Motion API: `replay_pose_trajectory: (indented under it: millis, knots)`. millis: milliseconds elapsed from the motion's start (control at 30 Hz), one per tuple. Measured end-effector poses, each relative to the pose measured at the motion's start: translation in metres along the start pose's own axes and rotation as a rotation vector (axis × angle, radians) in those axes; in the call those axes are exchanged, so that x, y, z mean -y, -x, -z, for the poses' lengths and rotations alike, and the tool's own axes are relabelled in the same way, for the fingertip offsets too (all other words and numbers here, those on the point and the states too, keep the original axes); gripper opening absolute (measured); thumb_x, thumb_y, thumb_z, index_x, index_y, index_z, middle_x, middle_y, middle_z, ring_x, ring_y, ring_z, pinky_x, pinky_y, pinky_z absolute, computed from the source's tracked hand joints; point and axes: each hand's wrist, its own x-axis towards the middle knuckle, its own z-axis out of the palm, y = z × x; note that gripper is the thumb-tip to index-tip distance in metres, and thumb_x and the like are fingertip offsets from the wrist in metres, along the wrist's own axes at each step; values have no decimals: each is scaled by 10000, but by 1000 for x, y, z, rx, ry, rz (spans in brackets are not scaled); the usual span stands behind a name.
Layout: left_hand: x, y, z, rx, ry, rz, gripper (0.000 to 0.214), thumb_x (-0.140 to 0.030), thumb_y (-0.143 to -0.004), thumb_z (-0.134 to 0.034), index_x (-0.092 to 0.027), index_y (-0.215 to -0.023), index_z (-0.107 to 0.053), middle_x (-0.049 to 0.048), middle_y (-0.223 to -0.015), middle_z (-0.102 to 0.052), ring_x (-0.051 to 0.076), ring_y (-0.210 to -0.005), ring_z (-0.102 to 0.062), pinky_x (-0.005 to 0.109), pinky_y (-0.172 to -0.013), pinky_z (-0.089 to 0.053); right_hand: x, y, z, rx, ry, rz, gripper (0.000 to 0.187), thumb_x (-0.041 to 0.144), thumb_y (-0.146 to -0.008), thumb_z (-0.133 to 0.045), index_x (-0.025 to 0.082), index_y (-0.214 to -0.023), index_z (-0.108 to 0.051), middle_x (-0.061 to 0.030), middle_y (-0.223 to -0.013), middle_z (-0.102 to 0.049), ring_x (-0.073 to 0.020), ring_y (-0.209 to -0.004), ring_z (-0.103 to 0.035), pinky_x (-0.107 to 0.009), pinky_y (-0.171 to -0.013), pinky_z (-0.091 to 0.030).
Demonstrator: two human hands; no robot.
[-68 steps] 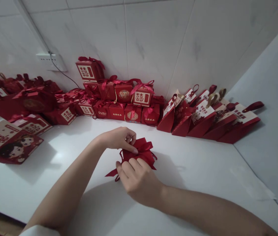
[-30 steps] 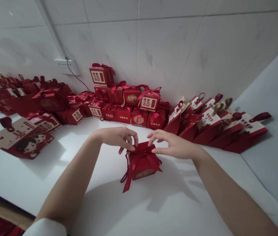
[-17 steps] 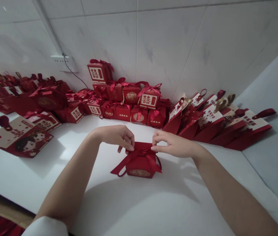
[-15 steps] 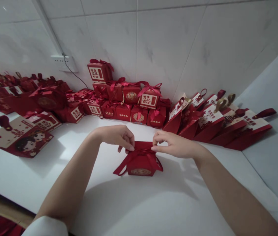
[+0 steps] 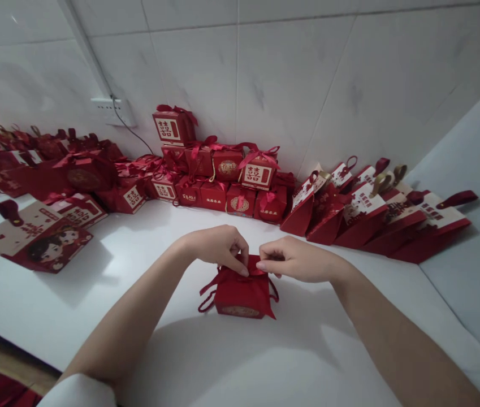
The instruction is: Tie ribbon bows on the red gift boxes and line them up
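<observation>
A small red gift box stands on the white table in front of me, a pale medallion printed on its near side. Red ribbon lies across its top, with one tail hanging down the front right corner. Cord loops stick out at both sides. My left hand is above the box, thumb and fingers pinched on the ribbon at the top. From the right, my right hand pinches the ribbon close by. The fingertips partly hide the ribbon's crossing.
Red boxes with bows are stacked against the tiled wall. Wedge-shaped boxes with loops stand in a row at the right. More boxes crowd the left, with a cartoon-printed box nearer me. A wall socket has a cable.
Both hands have come closer together over the box, the left moving right. The box sits slightly nearer me, and the ribbon tails have shifted, one now hanging at the front right.
</observation>
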Motion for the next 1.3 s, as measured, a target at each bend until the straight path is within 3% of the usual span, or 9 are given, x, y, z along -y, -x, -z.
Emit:
replay_pose_trajectory:
  millis: [167,300,533,667,767,1000,1200,1300]
  knots:
    - [0,-3,-5,-30,-11,-16,255,-432,-731,-750,-182,-780,-742,-51,-509,-503,85,-474,-409,227,-468,-294,-6,-4,-1,3,62,-50,242,302,-863,-537,189,-651,-510,58,-589,-447,-105,-581,-374,-247,-538,-278]
    - [-2,-1,-8,-27,-46,-17,236,-422,-747,-744,-193,-801,-745,-50,-508,-519,96,-477,-465,232,-488,-318,-14,-10,-4,23,65,-56,231,288,-829,-542,185,-627,-493,63,-573,-394,-102,-575,-342,-246,-529,-258]
    - [-6,1,-10,-91,-85,7,216,-403,-739,-755,-200,-806,-724,-38,-547,-580,110,-492,-505,242,-514,-325,-18,-10,-2,-50,56,-25,329,440,-862,-569,186,-665,-499,50,-613,-418,-111,-593,-362,-252,-538,-272]
    - [-7,13,0,20,113,51,438,-554,-799,-680,-202,-1057,-651,-21,-585,-657,134,-476,-592,238,-539,-379,-9,1,4,-106,-11,18,411,550,-905,-520,185,-716,-530,34,-668,-455,-121,-624,-381,-261,-564,-302]
    - [-6,25,9,66,206,7,504,-601,-879,-561,-203,-1189,-581,-6,-639,-687,134,-465,-623,233,-540,-379,-2,10,7,-127,-23,29,414,567,-924,-497,187,-784,-579,27,-697,-489,-126,-641,-402,-265,-588,-321]
    - [-1,28,14,93,162,-17,413,-535,-883,-595,-209,-1136,-623,-3,-686,-690,113,-478,-611,222,-533,-381,-1,15,7,-9,118,22,347,521,-904,-557,184,-844,-610,15,-720,-547,-130,-642,-443,-254,-578,-326]
    - [1,17,8,55,96,3,311,-447,-880,-608,-187,-1039,-671,-20,-553,-632,106,-436,-549,212,-492,-383,3,13,5,-112,136,59,375,500,-934,-505,183,-742,-563,25,-667,-487,-121,-612,-399,-253,-557,-302]
    - [-1,13,4,41,53,38,342,-473,-812,-680,-192,-1007,-677,-22,-567,-625,101,-440,-519,204,-443,-357,2,9,1,-137,153,26,398,490,-941,-495,185,-693,-557,25,-640,-482,-125,-601,-405,-256,-547,-293]
